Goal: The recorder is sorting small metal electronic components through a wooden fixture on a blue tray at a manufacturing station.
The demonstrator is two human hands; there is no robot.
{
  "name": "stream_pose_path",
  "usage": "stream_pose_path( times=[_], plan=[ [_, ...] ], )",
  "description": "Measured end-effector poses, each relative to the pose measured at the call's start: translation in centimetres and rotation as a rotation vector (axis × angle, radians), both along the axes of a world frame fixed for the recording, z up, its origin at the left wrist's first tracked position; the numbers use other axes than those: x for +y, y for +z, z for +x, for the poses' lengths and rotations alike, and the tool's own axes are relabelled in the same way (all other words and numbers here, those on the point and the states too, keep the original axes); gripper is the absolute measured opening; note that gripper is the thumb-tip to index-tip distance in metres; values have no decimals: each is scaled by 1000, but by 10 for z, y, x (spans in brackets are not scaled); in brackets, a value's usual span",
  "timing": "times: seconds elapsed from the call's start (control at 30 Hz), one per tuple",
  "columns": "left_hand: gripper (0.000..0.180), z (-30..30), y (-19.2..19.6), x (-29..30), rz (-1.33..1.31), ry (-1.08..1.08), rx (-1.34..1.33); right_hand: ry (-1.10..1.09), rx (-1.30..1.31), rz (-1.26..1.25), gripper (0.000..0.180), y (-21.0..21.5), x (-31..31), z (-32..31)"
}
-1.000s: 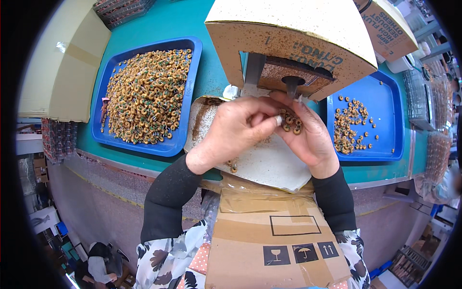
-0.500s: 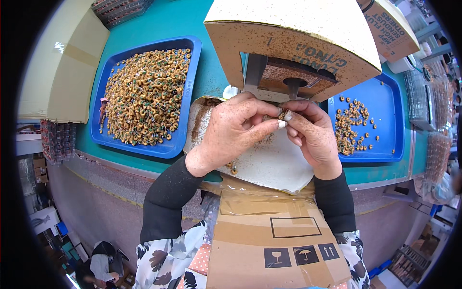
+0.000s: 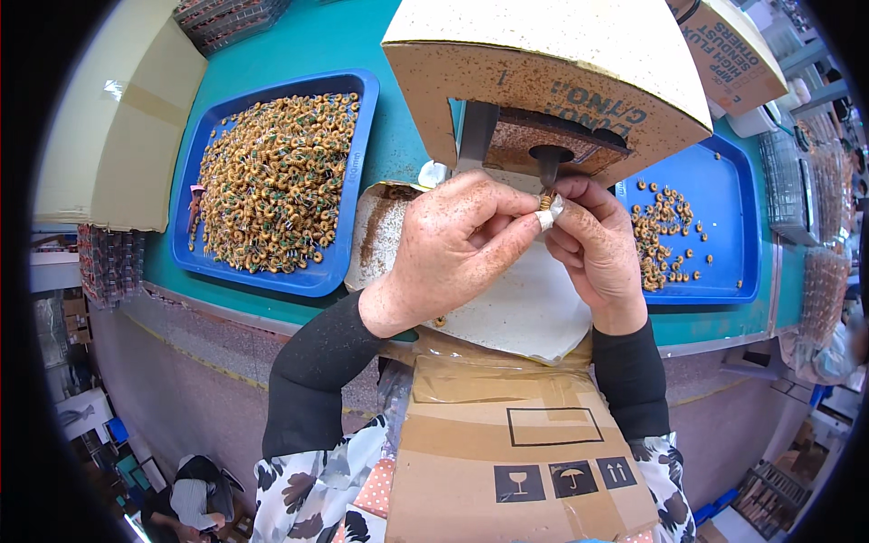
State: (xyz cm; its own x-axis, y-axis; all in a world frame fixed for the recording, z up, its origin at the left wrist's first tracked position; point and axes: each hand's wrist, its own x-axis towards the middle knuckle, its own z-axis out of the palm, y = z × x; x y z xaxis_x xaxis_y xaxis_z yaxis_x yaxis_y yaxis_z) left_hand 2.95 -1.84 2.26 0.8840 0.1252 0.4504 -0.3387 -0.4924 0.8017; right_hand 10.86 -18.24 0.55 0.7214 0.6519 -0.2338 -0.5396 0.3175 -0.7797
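Between the fingertips of both hands sits a small copper-coloured wound ring coil (image 3: 546,201). My left hand (image 3: 457,244) pinches it from the left, thumb and forefinger closed. From the right, my right hand (image 3: 593,240) closes its thumb and fingers on the same coil. White tape wraps the thumb tips. Just above the coil, a dark tapered spindle (image 3: 549,163) points down from a machine inside a cut-open cardboard box (image 3: 552,72); the coil is at or very near its tip. Fingers hide part of the coil.
A blue tray (image 3: 358,195) heaped with wire-wound rings stands left; another blue tray (image 3: 738,226) with fewer rings stands right. Under my hands lies a dust-specked white sheet (image 3: 516,317). A taped cardboard carton (image 3: 516,452) is in front of my body. Someone sits at lower left.
Both hands have shifted slightly right and up, bringing the coil to the spindle tip. Both keep their pinch, and the coil has turned between the fingers.
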Motion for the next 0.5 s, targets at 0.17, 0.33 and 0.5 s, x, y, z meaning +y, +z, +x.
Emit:
stream_pose_path(
  times=[0.17, 0.33, 0.5],
  plan=[
    [12, 1, -3, -3, -34, 18, -31, -15, 21, -11, 17, 4, 1, -1],
    [11, 3, -4, -2, -29, 13, -48, -12, 29, -4, 16, 3, 1, 0],
    [9, 7, 2, 2, -12, 1, -20, -36, 23, 8, 16, 3, 1, 0]
  ],
)
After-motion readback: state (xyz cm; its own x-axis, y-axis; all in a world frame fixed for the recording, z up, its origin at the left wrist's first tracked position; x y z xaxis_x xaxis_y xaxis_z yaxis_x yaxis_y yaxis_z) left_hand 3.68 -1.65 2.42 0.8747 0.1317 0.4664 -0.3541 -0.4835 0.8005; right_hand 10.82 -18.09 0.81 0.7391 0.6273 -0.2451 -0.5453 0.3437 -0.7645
